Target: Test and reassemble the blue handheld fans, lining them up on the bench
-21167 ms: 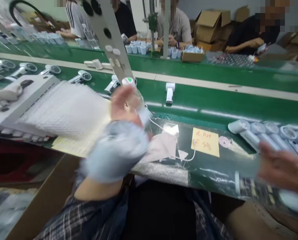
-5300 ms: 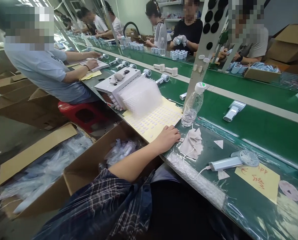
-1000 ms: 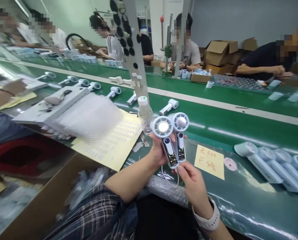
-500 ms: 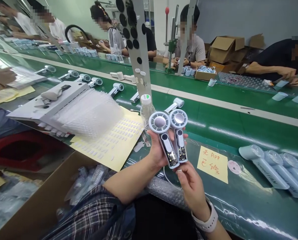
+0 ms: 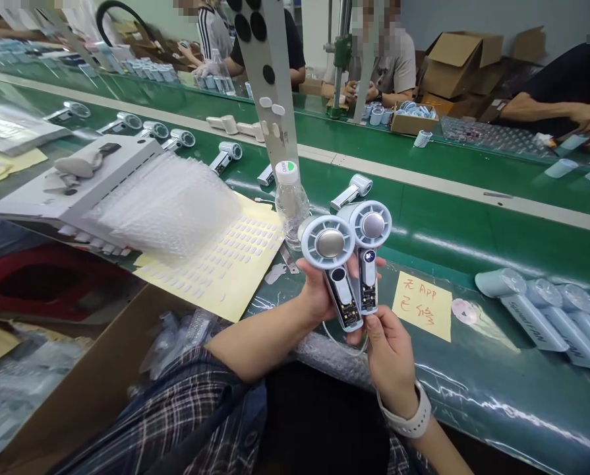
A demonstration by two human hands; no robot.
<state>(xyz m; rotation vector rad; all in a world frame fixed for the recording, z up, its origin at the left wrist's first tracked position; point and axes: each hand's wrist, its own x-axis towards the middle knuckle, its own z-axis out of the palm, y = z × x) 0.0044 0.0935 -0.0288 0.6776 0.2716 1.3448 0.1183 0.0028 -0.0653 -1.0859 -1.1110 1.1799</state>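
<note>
Two light-blue handheld fans stand side by side, handles down, their inner circuit boards exposed: a left fan (image 5: 329, 245) in front and a right fan (image 5: 372, 225) slightly behind. My left hand (image 5: 319, 293) is closed around both handles from behind, its fingertips showing past the right one. A small display on the right fan is lit; the left fan's display is dark. My right hand (image 5: 391, 346) pinches at the bottom end of the right fan. A thin white cable (image 5: 341, 346) loops below the handles into these fingers, which hide its end.
Left lie a yellow sheet of small white pieces (image 5: 210, 264), bubble bags (image 5: 171, 204) and a white box (image 5: 77, 175). A plastic bottle (image 5: 292, 204) stands behind the fans. Right are a handwritten yellow note (image 5: 423, 303) and several finished fans (image 5: 536, 323). Co-workers sit across the green belt (image 5: 423, 191).
The right fan's display has lit up. Both hands and the fans have shifted slightly right, with the fan heads tilted more toward me. The camera view has tipped downward.
</note>
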